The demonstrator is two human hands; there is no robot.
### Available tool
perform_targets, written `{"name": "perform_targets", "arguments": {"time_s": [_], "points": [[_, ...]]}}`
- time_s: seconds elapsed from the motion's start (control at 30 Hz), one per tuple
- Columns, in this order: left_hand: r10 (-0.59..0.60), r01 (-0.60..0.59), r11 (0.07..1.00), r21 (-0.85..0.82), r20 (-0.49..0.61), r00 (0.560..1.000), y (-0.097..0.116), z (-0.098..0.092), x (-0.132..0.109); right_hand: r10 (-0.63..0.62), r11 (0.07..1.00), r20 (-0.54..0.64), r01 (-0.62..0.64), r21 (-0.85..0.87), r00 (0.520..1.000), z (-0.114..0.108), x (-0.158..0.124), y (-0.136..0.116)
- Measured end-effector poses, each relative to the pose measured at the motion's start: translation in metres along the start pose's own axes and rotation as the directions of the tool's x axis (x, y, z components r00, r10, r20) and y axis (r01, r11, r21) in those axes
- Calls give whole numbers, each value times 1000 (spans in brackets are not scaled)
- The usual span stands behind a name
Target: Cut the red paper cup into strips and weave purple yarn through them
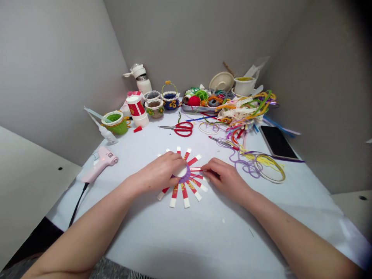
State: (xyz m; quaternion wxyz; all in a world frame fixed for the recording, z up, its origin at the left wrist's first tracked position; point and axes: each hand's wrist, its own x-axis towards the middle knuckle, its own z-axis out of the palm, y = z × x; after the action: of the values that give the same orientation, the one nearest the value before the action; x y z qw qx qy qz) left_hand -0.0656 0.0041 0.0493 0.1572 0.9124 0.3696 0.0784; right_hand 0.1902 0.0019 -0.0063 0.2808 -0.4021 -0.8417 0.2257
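In the middle of the table a paper cup [185, 195] lies splayed flat, cut into several red and white strips. Purple yarn [186, 177] rings its round white base. Over the left side of it curves my left hand [162, 170], thumb at the near edge of the base and fingers across the far side. My right hand [219, 174] is at the right, thumb and forefinger pinched on the outer end of one strip. Its other fingers are curled in. Whether yarn is also between those fingertips is too small to tell.
Behind the cup lie red-handled scissors [183, 128]. A pink glue gun [100, 164] with a cord is at left. Small woven baskets [171, 101] and uncut cups [136, 110] stand at back. Loose purple yarn, a yarn tray [200, 109] and a phone [277, 142] are right.
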Motion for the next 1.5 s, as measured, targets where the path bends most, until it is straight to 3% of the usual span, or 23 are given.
{"name": "perform_targets", "arguments": {"time_s": [0.17, 0.33, 0.53, 0.8, 0.87, 1.07, 1.3, 1.5], "points": [[16, -14, 999, -46, 54, 998, -9, -3, -5, -126, 992, 108, 123, 32, 986, -13, -11, -9], [57, -47, 994, -100, 100, 993, -11, -6, -6, -217, 976, 262, 209, 60, 940, -24, -21, -25], [68, -55, 990, -131, 96, 993, -14, -5, -5, -131, 990, 430, 143, 3, 893, -26, -29, -34], [57, -43, 990, -133, 101, 993, -17, -3, -5, -76, 994, 490, 103, -28, 868, -24, -33, -34], [65, -51, 990, -134, 102, 993, -17, -2, -5, -49, 995, 457, 81, -51, 888, -24, -31, -33], [132, -120, 980, -159, 66, 989, -13, 0, -3, 55, 995, 216, -35, -97, 975, -18, -21, -20], [230, -215, 958, -188, 61, 971, -5, 5, 0, 106, 985, 27, -101, -142, 994, -2, -5, -9], [182, -169, 966, -196, 49, 982, -2, 6, 2, 108, 988, -34, -112, -106, 994, 6, -2, -7]]}}
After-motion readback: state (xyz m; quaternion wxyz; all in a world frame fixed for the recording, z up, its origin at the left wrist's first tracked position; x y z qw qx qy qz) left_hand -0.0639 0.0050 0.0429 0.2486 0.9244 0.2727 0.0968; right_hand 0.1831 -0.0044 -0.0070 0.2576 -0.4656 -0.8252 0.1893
